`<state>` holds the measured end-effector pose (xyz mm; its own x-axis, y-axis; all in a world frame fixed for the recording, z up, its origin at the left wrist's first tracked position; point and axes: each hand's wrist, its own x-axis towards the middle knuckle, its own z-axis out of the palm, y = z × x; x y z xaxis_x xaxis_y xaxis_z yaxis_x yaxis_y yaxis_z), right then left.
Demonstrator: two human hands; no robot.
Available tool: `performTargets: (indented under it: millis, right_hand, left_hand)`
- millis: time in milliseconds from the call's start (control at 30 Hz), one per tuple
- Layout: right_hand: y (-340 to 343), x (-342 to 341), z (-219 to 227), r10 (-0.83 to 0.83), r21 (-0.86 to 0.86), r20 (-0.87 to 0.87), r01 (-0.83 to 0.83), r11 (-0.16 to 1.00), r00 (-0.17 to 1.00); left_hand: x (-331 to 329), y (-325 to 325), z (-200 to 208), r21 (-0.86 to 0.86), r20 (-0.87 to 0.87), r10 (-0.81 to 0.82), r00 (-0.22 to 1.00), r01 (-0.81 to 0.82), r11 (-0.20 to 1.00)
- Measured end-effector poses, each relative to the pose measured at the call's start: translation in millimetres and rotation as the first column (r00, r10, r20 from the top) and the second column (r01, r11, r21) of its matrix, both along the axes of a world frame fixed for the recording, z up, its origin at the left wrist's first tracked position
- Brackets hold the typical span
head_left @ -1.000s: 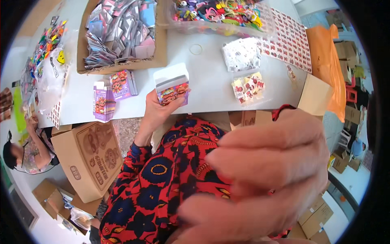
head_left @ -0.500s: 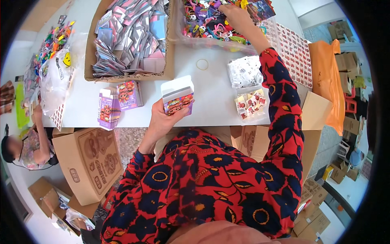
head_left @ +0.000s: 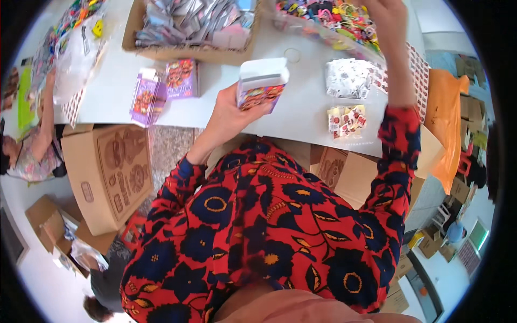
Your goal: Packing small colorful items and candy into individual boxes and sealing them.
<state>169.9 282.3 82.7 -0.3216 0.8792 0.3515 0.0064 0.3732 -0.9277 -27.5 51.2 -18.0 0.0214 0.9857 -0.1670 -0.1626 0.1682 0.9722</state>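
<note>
The small printed box (head_left: 260,85) sits upright over the white table's (head_left: 301,116) near edge, flap open, the left hand (head_left: 230,110) clasping it from below. The right hand (head_left: 389,16) reaches into the bin of colourful trinkets (head_left: 328,19); its grip is hidden.

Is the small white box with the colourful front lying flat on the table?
No, the small white box is held upright in the left hand.
</note>
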Motion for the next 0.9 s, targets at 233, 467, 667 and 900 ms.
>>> performTargets:
  millis: [233,467,667,900]
  right_hand:
    - [-129.9,-0.7,40.1,0.293,-0.191,0.201,-0.256,0.948,0.935]
    - [-152.8,-8.6,19.6,0.324,0.117,0.508,-0.437,0.892,0.798]
    - [-158.2,-8.6,25.9,0.229,0.246,0.518,-0.4,0.883,0.824]
    - [-157.7,-5.8,16.8,0.162,0.334,0.537,-0.386,0.86,0.827]
  left_hand:
    - [17.8,-4.9,16.9,0.072,-0.037,-0.067,0.997,0.07,0.995]
    - [17.5,-16.4,21.7,0.115,-0.136,-0.066,0.989,0.082,0.99]
    - [15.7,-17.0,26.7,0.126,-0.149,-0.073,0.986,0.092,0.988]
    - [17.1,-16.8,29.3,0.147,-0.154,-0.079,0.985,0.102,0.984]
